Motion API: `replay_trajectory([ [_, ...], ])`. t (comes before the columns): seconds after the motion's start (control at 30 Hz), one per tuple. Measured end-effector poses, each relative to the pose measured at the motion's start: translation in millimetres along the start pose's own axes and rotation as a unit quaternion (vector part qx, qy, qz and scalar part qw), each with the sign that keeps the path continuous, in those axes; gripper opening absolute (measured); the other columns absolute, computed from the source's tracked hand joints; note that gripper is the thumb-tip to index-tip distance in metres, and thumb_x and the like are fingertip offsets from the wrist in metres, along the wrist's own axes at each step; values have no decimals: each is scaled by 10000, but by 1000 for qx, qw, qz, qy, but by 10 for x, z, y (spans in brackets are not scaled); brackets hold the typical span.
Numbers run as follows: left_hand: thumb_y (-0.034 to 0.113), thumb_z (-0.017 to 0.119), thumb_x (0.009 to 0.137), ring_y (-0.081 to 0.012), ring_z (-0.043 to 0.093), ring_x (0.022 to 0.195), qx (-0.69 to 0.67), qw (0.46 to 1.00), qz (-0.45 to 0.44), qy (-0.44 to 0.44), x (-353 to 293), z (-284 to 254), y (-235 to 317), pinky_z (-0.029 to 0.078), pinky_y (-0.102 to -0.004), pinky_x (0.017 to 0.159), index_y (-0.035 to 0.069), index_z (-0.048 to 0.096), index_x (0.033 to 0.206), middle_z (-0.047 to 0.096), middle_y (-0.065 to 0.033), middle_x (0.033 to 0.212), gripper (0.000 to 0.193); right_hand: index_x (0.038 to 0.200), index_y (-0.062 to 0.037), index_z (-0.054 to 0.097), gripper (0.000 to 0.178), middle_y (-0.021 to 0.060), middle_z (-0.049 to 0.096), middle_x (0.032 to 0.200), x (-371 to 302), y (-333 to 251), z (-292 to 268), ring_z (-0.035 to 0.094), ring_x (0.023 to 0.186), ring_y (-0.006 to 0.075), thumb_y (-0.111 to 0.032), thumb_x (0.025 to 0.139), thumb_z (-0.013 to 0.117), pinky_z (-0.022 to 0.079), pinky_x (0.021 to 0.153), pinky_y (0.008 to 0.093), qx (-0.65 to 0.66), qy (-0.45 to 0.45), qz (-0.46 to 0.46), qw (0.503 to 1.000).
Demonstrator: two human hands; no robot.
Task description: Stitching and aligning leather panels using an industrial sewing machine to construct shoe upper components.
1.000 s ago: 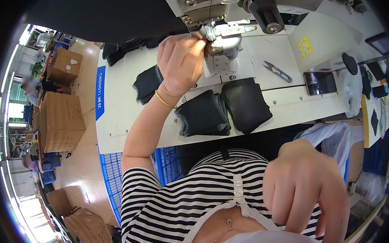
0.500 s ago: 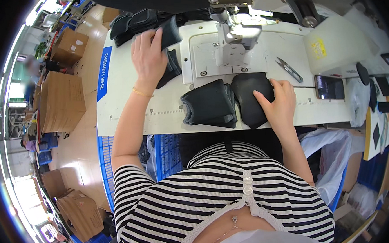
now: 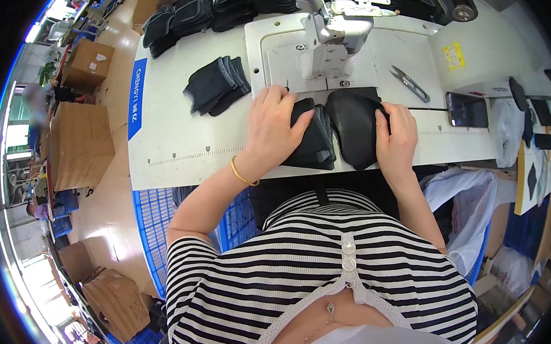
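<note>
Two stacks of black cut pieces, fabric or leather by their look, lie side by side at the front of the white sewing table (image 3: 179, 124). My left hand (image 3: 270, 132) is at the left stack (image 3: 318, 146), its thumb on top and its fingers curled over the left side. That hand partly covers the stack. My right hand (image 3: 398, 134) grips the right edge of the smoother, rounded right stack (image 3: 354, 127), thumb on top. Another fanned stack of black pieces (image 3: 212, 85) lies farther back, left of the sewing machine (image 3: 334, 44).
Several piles of black pieces (image 3: 192, 13) line the table's back left. Thread snips (image 3: 410, 84) and a phone (image 3: 467, 109) lie to the right, near a whitish box (image 3: 475, 55). Blue crates (image 3: 150, 225) stand below the front edge; cartons (image 3: 84, 144) stand on the floor at left.
My left hand has come down and right from the back left to the left front stack. The piece it held is out of it, and the fanned stack shows fully. My right hand stays at its stack.
</note>
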State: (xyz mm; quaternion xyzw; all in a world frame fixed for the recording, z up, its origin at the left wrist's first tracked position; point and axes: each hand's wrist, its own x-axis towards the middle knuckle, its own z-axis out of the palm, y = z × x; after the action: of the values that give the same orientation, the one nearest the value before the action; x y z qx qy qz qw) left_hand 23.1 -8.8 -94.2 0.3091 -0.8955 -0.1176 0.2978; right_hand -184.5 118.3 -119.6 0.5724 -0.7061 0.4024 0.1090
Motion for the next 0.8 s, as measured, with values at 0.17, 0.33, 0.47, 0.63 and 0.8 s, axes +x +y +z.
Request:
replay_trajectory([
  [0.17,125,749,788,-308,595,907,-38,999,-9,28,-118,139,-102,482,-385,798,-15,677,961,621,-123,976,234,1041,5,622,158,125,635,874,24,23,-72,602,798,287,-45,892,630,459,728,383,14,-21,-2,1000],
  [0.33,85,752,776,-303,614,900,-98,993,-1,65,-127,175,-102,490,-377,792,1,674,942,640,-118,991,201,1030,14,628,139,135,670,878,86,48,-85,633,749,268,-55,910,637,493,675,356,97,-1,82,992],
  [0.47,63,745,768,-293,614,910,-72,994,-60,55,-132,196,-85,479,-381,804,16,667,908,646,-100,986,167,1017,23,632,132,142,676,884,124,59,-99,638,717,265,-55,911,642,499,642,334,125,-18,78,989],
  [0.63,5,719,794,-279,621,884,-61,995,8,83,-149,180,-83,489,-339,785,13,669,934,644,-111,995,149,1011,20,638,123,143,680,889,110,52,-116,642,728,260,-61,918,638,505,663,326,117,-13,87,989],
  [0.8,-145,645,793,-185,637,827,-367,926,-47,76,-11,-406,-2,501,-276,749,-16,687,931,658,-87,893,193,1040,17,651,138,133,692,903,226,-3,-339,662,759,211,-58,926,639,512,690,295,109,21,105,988],
])
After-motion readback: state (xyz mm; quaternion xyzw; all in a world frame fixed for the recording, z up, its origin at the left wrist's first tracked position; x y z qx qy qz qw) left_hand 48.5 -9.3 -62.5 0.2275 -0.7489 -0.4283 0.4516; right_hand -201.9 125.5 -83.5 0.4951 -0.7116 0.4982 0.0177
